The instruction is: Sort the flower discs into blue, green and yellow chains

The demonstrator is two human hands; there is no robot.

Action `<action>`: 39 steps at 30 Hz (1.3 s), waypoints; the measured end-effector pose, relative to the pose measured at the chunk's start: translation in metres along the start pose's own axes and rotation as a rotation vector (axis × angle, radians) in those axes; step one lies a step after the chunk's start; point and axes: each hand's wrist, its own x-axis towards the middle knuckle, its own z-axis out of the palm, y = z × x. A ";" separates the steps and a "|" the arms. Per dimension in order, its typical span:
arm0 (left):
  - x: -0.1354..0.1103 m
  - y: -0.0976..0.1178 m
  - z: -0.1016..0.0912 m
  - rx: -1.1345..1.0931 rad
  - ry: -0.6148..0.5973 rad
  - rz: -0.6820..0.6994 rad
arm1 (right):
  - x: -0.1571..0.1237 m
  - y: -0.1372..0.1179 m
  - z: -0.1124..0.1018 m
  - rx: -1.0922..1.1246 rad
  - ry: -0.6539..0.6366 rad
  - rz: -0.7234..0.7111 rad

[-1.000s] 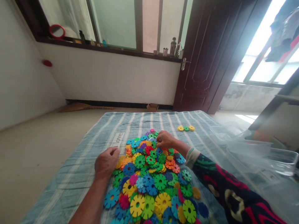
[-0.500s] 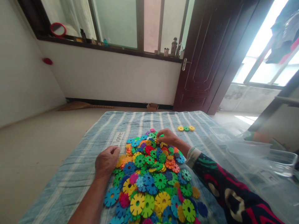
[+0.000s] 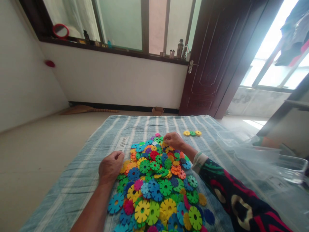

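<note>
Tubs of clear plastic (image 3: pixel 292 168) sit in the head view along the right edge of the tabletop (image 3: pixel 169 122), overlapping one another; glare and haze hide what they may contain. Past the far edge, on the floor, is a cardboard box (image 3: pixel 157 111) whose inside does not show.

A pile of slotted plastic discs (image 3: pixel 154 185) covers the tabletop's middle and spreads toward its near edge. The left hand (image 3: pixel 111 166) lies at the pile's left side, curled, thumb laid against forefinger. The right hand (image 3: pixel 173 140) reaches over the pile's far end, fingers bent down; a yellow disc (image 3: pixel 165 144) shows just under the fingertips, though I cannot tell whether they are clamped on it.

The discs are round, with notched rims and holes at the centre, in green, blue, yellow, orange, red, pink and purple, many overlapping. Toward the far right corner, a yellow-green-yellow row of discs (image 3: pixel 192 133) lies apart from the pile.
</note>
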 end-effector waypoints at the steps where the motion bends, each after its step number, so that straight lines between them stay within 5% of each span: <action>1: 0.000 0.000 0.000 -0.001 0.000 0.002 | 0.000 0.001 0.000 -0.004 0.002 0.007; 19: -0.001 0.000 -0.001 -0.022 0.051 0.035 | -0.003 -0.021 0.009 -0.272 -0.072 -0.061; 30: 0.003 -0.006 0.003 -0.008 0.072 0.051 | 0.009 0.041 -0.048 -0.319 0.031 0.145; 39: 0.007 -0.010 0.006 0.016 0.069 0.056 | -0.001 0.072 -0.051 -0.438 -0.012 0.196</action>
